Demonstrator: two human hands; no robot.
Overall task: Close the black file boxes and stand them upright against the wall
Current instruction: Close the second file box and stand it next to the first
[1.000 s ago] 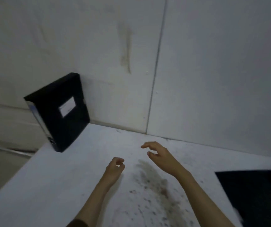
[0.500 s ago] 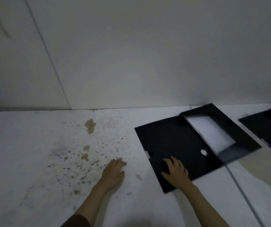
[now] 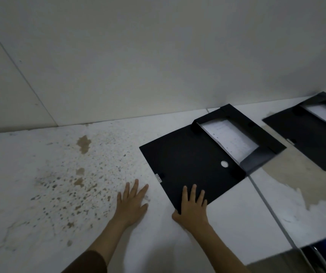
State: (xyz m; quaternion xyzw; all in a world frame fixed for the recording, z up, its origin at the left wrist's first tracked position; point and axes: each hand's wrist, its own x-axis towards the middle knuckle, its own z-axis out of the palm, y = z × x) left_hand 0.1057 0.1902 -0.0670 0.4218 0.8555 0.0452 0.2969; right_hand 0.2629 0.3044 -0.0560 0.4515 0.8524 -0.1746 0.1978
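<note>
A black file box (image 3: pixel 193 160) lies open and flat on the white table, its lid spread toward me and white papers (image 3: pixel 231 139) showing in its tray. My right hand (image 3: pixel 192 205) rests flat on the lid's near corner, fingers spread, thumb at the edge. Just left of that box, my left hand (image 3: pixel 131 201) lies flat on the bare tabletop with its fingers apart. A second open black file box (image 3: pixel 308 133) lies flat at the far right, partly cut off by the frame edge.
The white wall (image 3: pixel 158 66) rises right behind the table. Brown stains (image 3: pixel 75 186) speckle the tabletop at left. A seam (image 3: pixel 264 201) runs between two table sections right of the near box. The table's front right edge (image 3: pixel 296 253) drops to a dark floor.
The view swung right, off the upright box at the left, onto the open boxes. My right hand came down on the near box's lid; my left hand settled flat on the table.
</note>
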